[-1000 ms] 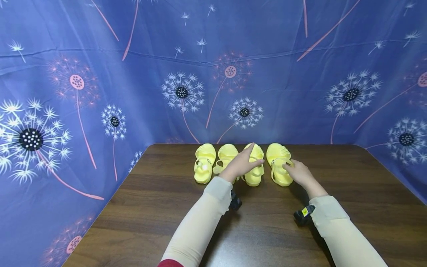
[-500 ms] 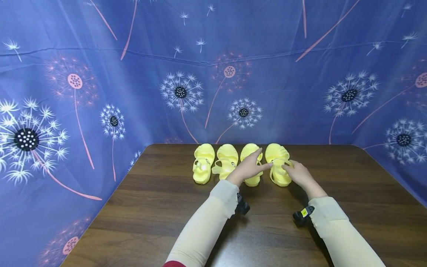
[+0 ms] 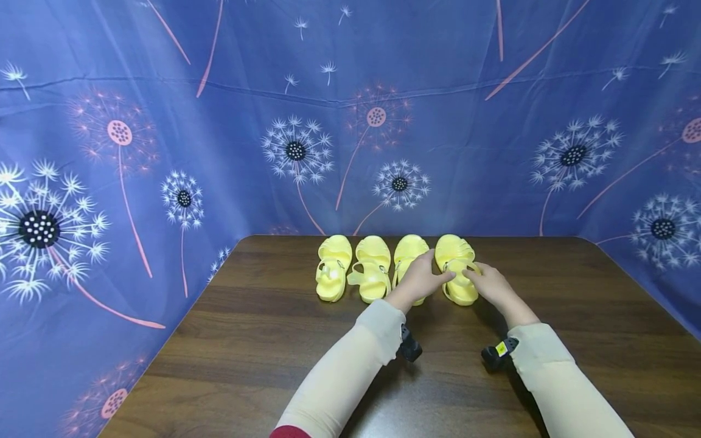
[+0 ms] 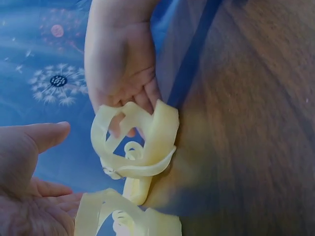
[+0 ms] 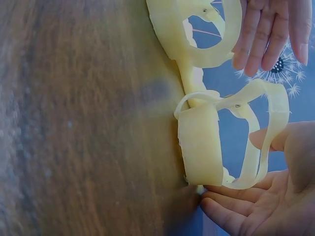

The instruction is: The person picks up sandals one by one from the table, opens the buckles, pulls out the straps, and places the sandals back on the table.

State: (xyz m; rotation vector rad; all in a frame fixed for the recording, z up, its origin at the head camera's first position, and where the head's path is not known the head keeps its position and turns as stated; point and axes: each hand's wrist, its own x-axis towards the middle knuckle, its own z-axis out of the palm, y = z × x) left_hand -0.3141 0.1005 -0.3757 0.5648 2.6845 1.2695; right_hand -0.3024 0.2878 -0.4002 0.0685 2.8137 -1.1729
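Head view: four yellow sandals stand in a row, toes at the wooden tabletop's [image 3: 246,340] 12 o'clock edge. The right hand [image 3: 493,286] holds the rightmost sandal [image 3: 456,266], at 1 o'clock on the table, thumb inside its strap and fingers outside. The left hand [image 3: 420,278] is spread wide, gripping nothing, over the third sandal [image 3: 408,252]; whether they touch I cannot tell. Narrow gaps part the sandals; wide wood stretches from 3 through 6 to 9 o'clock. Patterned fabric [image 3: 465,152] rises past the 12 o'clock edge.
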